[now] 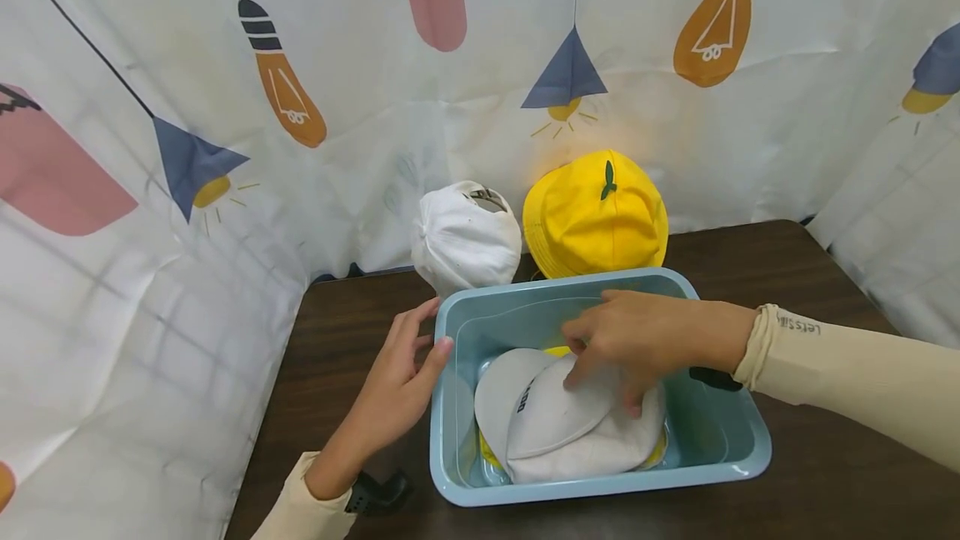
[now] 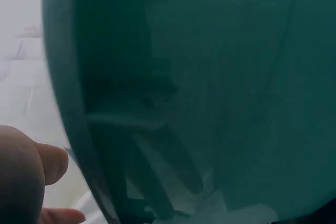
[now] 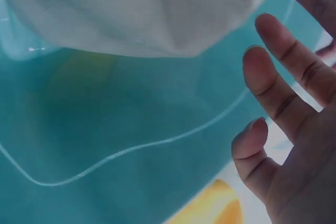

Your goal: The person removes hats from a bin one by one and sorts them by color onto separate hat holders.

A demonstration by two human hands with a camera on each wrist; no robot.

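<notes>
The left hand (image 1: 393, 386) lay open against the left wall of the light blue tub (image 1: 720, 440), fingers straight, gripping nothing. Inside the tub, the white cap (image 1: 555, 432) lay with its brim toward the left, on something yellow. The right hand (image 1: 637, 344) was directly above it, fingertips pressing the crown, not curled around it. The cap's dark print was unreadable; the right sleeve (image 1: 840, 365) read "Letsslim" perhaps.

Beyond my reach, a white cap (image 1: 466, 238) and a yellow bucket hat (image 1: 595, 216) sit side by side on the dark brown table (image 1: 825, 273), against a white curtain (image 1: 360, 65) printed with light bulbs and lamps.
</notes>
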